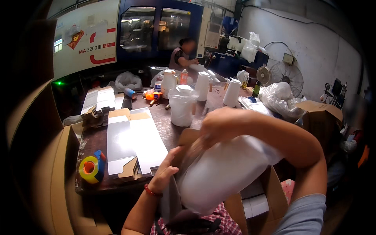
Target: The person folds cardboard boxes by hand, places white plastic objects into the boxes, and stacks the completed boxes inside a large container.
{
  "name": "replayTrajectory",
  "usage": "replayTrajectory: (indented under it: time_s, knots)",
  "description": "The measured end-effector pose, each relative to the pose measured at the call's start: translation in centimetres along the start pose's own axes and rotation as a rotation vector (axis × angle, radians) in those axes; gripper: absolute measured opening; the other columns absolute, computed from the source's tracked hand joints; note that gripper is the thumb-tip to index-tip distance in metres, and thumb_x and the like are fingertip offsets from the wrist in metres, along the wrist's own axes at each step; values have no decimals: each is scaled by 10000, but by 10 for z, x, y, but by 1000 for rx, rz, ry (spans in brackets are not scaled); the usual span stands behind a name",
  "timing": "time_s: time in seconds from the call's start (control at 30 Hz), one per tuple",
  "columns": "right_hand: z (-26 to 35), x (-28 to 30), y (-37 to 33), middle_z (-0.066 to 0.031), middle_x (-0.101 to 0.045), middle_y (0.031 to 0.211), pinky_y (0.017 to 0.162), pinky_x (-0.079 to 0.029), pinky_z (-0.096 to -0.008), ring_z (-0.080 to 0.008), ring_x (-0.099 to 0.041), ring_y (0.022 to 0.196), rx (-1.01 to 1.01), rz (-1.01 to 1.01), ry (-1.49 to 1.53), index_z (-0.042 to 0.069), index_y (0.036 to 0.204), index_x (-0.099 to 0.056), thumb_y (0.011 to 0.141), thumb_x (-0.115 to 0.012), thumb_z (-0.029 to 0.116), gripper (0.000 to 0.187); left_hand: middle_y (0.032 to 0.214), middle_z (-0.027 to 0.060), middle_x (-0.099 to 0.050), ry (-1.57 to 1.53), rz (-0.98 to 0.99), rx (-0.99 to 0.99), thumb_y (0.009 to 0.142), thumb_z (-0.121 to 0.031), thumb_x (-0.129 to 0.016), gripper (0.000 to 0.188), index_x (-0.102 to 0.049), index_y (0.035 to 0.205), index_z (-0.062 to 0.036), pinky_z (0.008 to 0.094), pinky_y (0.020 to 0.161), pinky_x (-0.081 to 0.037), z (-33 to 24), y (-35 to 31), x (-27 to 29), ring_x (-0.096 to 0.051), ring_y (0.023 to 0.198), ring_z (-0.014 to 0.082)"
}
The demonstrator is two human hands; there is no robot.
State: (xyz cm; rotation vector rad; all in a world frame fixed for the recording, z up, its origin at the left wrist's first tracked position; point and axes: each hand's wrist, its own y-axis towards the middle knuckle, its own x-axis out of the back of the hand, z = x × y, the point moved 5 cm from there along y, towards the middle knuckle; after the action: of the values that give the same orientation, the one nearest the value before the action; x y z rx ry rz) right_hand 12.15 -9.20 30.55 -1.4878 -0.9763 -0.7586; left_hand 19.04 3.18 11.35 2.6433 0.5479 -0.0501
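Note:
In front of my lap a large white jug in a clear plastic bag [223,172] lies tilted, smeared by motion. My right hand [219,123] reaches across above it, its fingers closed at the jug's far left end, partly blurred. With a red bead bracelet on the wrist, my left hand [162,174] grips the edge of an open carton [170,201], grey-white outside with a brown flap. The jug's lower end is beside or inside this carton; I cannot tell which. Beyond my hands, another bagged white jug [181,107] stands upright on the dark table [152,105].
Flattened white cartons [135,137] and a yellow tape roll [90,168] lie at the left. Several white jugs, among them one jug [232,93], stand farther back. A large brown box [278,194] holding white cartons is at my right. A person [182,56] works across the table.

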Motion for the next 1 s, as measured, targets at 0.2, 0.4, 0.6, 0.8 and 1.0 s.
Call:
replayTrajectory:
  time_s: [0.2, 0.4, 0.6, 0.8, 1.0]
  knots:
    - [39, -1, 63, -133, -684, 811, 671, -525, -388, -329, -664, 768, 185, -399, -71, 47, 894, -698, 910, -597, 323, 294, 1450, 158, -394, -177, -80, 24, 765, -198, -499, 741, -335, 1446, 45, 340, 1149, -224, -2, -9, 20, -340, 1379, 249]
    - [-24, 2, 3, -150, -677, 785, 670, -535, -356, -278, -682, 754, 83, -715, 254, 68, 804, -687, 879, -654, 199, 155, 1344, 132, -478, -100, -284, -74, 876, -384, -559, 682, -391, 1399, 21, 349, 1089, -290, 10, -25, 53, -422, 1268, 223]
    - [-10, -172, -47, -173, -457, 1431, 1016, -455, -422, -342, -487, 1290, 337, -473, 450, 52, 1451, -363, 791, -782, 370, 845, 1466, 160, -353, 73, -291, -64, 917, -270, -627, 750, -226, 1495, -12, 359, 1144, -211, 20, -45, 46, -288, 1384, 230]
    - [34, -231, -16, -200, -308, 1531, 1155, -253, -493, -371, -262, 1438, 305, -712, 432, 2, 1480, -287, 746, -793, 489, 1015, 1573, 186, -142, 205, -198, 125, 816, -167, -636, 963, -14, 1547, -86, 402, 1180, -94, 5, -43, 39, -128, 1469, 299]
    - [42, -210, -1, -183, -317, 1533, 1160, -238, -507, -353, -279, 1436, 461, -1053, 562, 48, 1469, -321, 722, -814, 453, 982, 1594, 156, -116, 285, -153, 91, 958, -222, -543, 789, -45, 1548, -58, 432, 1181, -90, -1, -56, 39, -132, 1469, 296]
